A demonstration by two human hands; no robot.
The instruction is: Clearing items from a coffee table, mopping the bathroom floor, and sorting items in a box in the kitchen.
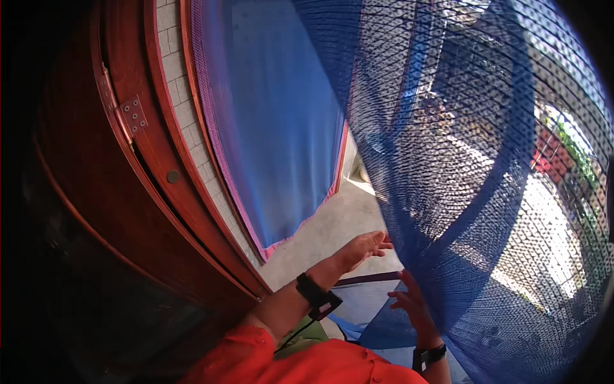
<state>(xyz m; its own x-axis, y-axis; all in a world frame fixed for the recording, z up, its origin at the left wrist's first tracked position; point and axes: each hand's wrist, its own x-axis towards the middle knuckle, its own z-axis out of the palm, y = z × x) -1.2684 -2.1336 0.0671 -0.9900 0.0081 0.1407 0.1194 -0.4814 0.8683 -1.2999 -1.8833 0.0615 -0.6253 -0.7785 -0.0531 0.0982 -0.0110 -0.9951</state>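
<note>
A large blue mesh sheet [486, 205] fills the right half of the head view, gathered in folds low down. My left hand [363, 249] reaches toward its hanging left edge, fingers loosely bent and apart. Lower and to the right, my right hand [412, 307] is beside the gathered mesh, its fingers spread and slightly curled; whether it touches the mesh is unclear. Both wrists wear black bands. Below my hands lie a dark strap [368, 279] and folds of blue cloth [387, 329].
A red-brown wooden door [115, 192] with hinges stands at the left, beside pale tiled wall [176, 64]. A blue screen [275, 121] with pink edging hangs in the middle. Concrete floor [307, 249] shows below it. Sunlit ground and plants [563, 141] show through the mesh.
</note>
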